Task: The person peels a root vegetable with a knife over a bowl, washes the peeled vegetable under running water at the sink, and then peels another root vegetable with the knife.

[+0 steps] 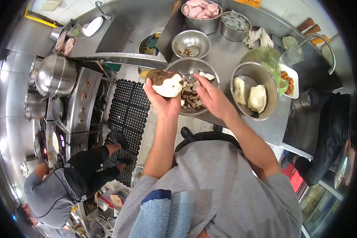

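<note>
My left hand (162, 104) grips a large taro root (171, 85) from below. Its rough brown skin is still on the upper left, and white flesh shows across the rest. Closed fingers of my right hand (215, 99) hold what looks like a small metal peeler (189, 80), close to the root's right side; its blade is hard to make out. Beneath both hands stands a wide metal bowl (211, 68) with brown and white peelings (192, 99) in it. Right of my right hand, a deep steel pot (274, 94) contains two peeled white pieces (258, 99).
Behind are a smaller steel bowl (202, 39), a pot of pink raw meat (202, 10) and a pot of greyish pieces (236, 20). A green plastic bag (263, 57) touches the deep pot. Another person (59, 190) works at the stove on the left; someone's dark-clothed leg (321, 146) is at right.
</note>
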`<state>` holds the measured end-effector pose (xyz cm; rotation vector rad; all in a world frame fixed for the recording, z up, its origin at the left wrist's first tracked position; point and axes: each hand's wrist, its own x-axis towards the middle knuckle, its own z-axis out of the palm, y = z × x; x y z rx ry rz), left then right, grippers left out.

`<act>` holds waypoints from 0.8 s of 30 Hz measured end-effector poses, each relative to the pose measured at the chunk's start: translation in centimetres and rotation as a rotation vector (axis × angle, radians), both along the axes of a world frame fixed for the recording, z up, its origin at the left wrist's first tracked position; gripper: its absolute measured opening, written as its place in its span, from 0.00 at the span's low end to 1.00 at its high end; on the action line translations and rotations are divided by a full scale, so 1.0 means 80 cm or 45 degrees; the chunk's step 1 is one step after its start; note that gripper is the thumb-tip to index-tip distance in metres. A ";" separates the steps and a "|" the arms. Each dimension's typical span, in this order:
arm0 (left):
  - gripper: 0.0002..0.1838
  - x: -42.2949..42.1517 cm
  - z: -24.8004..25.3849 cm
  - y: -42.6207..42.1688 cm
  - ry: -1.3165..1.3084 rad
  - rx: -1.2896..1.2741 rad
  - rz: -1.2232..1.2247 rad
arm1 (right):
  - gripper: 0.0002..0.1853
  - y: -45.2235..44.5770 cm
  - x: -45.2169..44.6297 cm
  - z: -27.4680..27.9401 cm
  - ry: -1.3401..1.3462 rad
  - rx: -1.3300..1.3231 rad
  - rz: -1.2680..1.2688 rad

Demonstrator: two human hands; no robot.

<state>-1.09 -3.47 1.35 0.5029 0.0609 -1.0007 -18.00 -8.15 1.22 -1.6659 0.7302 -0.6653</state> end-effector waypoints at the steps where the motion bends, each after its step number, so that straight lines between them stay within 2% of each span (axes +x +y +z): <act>1: 0.22 0.003 0.001 -0.002 0.035 0.017 0.021 | 0.28 0.007 -0.002 0.003 -0.008 -0.138 0.007; 2: 0.22 0.004 0.001 -0.006 0.071 0.032 0.040 | 0.29 0.015 -0.003 0.008 -0.016 -0.276 0.007; 9: 0.22 -0.002 -0.004 -0.009 0.095 0.050 -0.017 | 0.29 0.021 0.010 0.014 0.046 -0.422 0.013; 12: 0.22 -0.007 -0.010 -0.008 0.035 0.101 -0.009 | 0.28 0.020 0.021 0.008 -0.102 -0.490 -0.083; 15: 0.21 -0.016 -0.010 -0.006 0.002 0.128 -0.010 | 0.22 0.023 0.029 0.017 0.048 -0.464 -0.163; 18: 0.20 -0.018 -0.010 -0.006 0.014 0.145 -0.004 | 0.18 0.017 0.038 0.016 0.024 -0.405 -0.201; 21: 0.21 -0.009 -0.014 -0.002 -0.018 0.081 -0.075 | 0.18 0.003 0.052 -0.008 -0.230 -0.452 -0.228; 24: 0.21 -0.006 -0.003 0.005 0.036 0.027 -0.160 | 0.21 -0.031 0.015 0.018 -0.282 0.790 0.081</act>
